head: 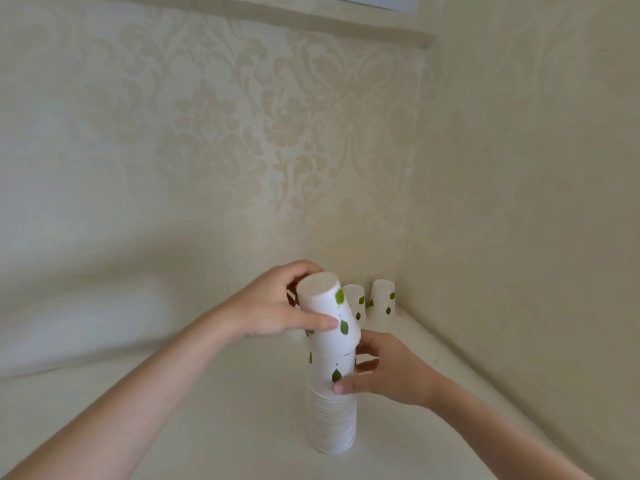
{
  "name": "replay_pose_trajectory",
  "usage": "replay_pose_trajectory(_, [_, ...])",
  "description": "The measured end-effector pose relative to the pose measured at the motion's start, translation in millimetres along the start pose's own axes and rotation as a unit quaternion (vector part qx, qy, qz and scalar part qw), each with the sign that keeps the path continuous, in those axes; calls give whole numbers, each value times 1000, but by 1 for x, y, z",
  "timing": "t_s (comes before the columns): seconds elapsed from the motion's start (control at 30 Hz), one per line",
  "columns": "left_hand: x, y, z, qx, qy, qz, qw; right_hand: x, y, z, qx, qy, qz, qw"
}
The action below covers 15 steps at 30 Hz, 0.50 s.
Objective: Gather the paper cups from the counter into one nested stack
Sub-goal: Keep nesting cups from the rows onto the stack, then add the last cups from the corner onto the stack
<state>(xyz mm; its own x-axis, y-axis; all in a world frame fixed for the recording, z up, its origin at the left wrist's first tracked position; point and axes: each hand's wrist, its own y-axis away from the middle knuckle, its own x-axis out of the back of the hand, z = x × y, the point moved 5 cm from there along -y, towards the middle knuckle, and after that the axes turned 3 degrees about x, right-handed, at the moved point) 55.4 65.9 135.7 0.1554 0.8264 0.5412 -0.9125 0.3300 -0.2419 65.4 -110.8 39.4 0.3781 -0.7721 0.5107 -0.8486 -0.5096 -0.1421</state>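
Gripping top cup [329, 313], left hand [273, 308]; right hand [388, 370] pinches stack [333, 410].

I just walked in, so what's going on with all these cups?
A person is nesting upside-down paper cups. The left hand tilts a leaf-printed cup onto the top of the stack, which the right hand steadies. Two loose cups stand inverted in the counter corner.

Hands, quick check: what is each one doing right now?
Left hand: closed on the tilted top cup, upside down over the stack.
Right hand: closed around the stack's upper part, steadying it.
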Motion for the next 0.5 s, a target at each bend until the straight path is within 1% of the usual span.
replay_pose_trajectory(0.13, [-31,-1,-16,13,-100,-60,993,12,6,34,-64,69,-72,993])
replay_pose_trajectory(0.17, [-37,1,-22,27,-104,-71,992,20,6,43,-81,69,-67,992])
replay_pose_trajectory(0.2, [-42,2,-27,40,-98,-75,992,31,5,52,-96,63,-44,992])
replay_pose_trajectory(0.23, [-44,3,-31,48,-91,-74,992,42,2,61,-108,56,-5,993])
replay_pose_trajectory(0.3, [-44,4,-37,53,-98,-86,990,67,-4,80,-135,37,96,985])
replay_pose_trajectory(0.33, [-41,5,-40,54,-96,-109,988,78,-8,89,-149,22,143,978])
replay_pose_trajectory(0.37, [-38,5,-42,53,-71,-132,987,88,-13,98,-161,10,183,970])
replay_pose_trajectory(0.4, [-32,3,-46,51,-16,-142,988,96,-18,106,-171,7,217,961])
replay_pose_trajectory(0.43, [-24,-1,-50,55,51,-119,990,102,-22,112,-179,13,242,954])
replay_pose_trajectory(0.47, [-15,-8,-61,73,106,-67,989,107,-28,118,-185,19,261,947])
replay_pose_trajectory(0.5, [-6,-16,-76,102,136,-4,985,111,-34,120,-190,24,275,942])
